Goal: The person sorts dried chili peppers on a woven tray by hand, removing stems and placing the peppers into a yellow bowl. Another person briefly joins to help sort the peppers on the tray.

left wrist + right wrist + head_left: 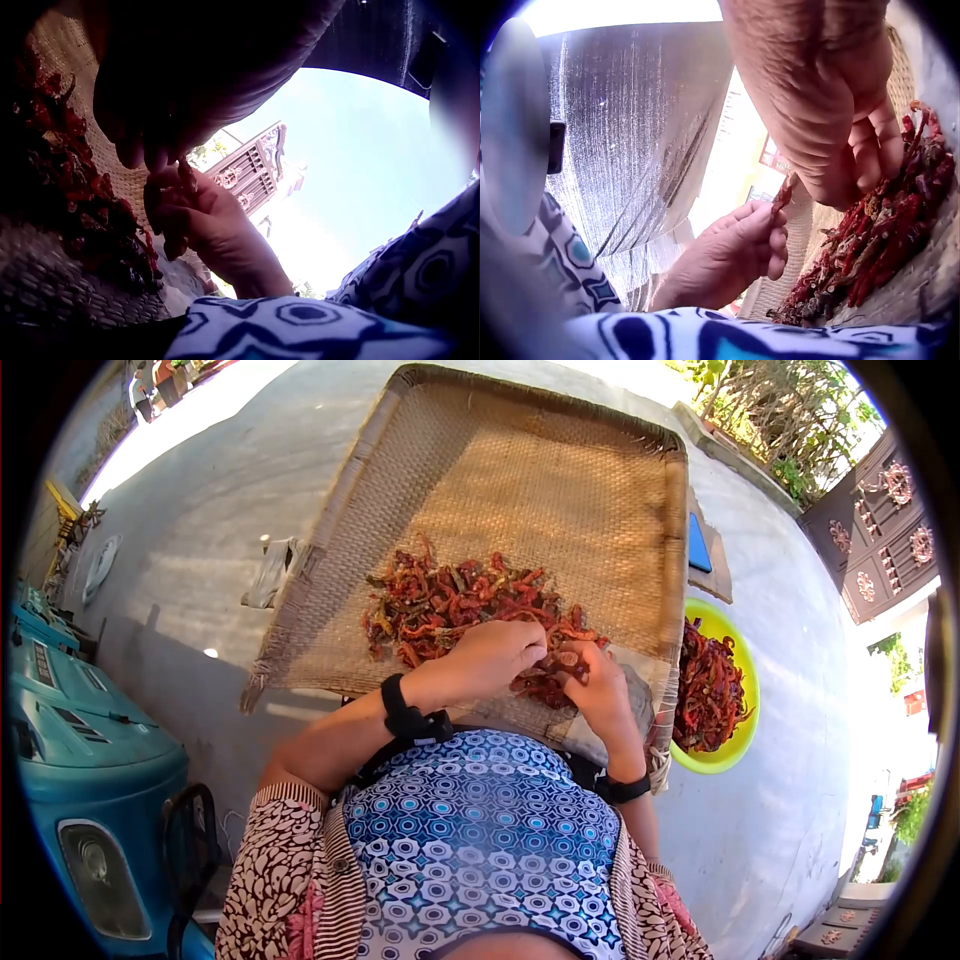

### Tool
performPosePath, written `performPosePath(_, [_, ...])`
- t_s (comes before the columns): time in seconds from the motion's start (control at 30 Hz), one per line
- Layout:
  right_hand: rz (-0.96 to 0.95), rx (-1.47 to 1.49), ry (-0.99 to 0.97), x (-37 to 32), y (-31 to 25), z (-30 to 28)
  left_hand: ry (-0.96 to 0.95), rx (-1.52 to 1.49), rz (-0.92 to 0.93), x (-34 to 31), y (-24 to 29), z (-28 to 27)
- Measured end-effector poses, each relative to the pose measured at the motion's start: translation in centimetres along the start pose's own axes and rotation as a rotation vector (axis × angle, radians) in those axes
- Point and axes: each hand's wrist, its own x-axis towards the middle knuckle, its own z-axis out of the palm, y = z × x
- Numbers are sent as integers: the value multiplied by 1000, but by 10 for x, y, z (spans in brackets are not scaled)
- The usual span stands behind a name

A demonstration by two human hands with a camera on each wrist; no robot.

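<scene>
My left hand and right hand work close together over the near edge of a pile of dried red chili peppers. In the right wrist view, the left hand pinches one dried chili pepper between thumb and forefinger, its tip up toward the right hand. From the left wrist, the right hand shows curled fingers around a chili pepper, right at the left fingertips. The pile lies on a large rimmed woven tray. Part of the right fingertips is hidden.
To the right of the tray stands a yellow-green basin full of dried red chili peppers. A blue flat object lies behind it. At left are a teal vehicle and a scrap of grey cloth by the tray's rim.
</scene>
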Motion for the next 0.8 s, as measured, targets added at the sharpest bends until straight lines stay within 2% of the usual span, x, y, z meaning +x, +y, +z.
performPosePath(0.07, [101, -53, -9, -1, 0, -5, 18, -13, -28, -4, 0, -4])
performPosePath(0.17, [138, 73, 145, 1, 25, -19, 13, -2, -34, -5, -4, -7])
performPosePath(0.27, [89, -48, 406, 2, 30, -44, -7, 25, -93, -5, -2, -8])
performPosePath(0.37, [57, -333, 822, 1, 24, -48, 23, 28, -131, -6, 0, -7])
performPosePath(0.43, [27, -52, 818, 0, 23, -43, 40, 19, -140, -6, 2, -6])
performPosePath(0.47, [13, 87, 814, -1, 21, -39, 38, 17, -127, -6, 2, -5])
performPosePath(0.57, [48, 247, 224, -8, 10, -24, -1, 17, -78, -3, 2, 0])
performPosePath(0.63, [79, 280, 44, -10, -7, -6, -46, 22, -40, 0, 3, 2])
performPosePath(0.73, [36, 279, -105, -7, -13, 2, -31, 31, -56, 0, 1, 7])
performPosePath(0.8, [44, 341, -98, -5, -3, -2, -47, -61, -51, -1, 2, 5])
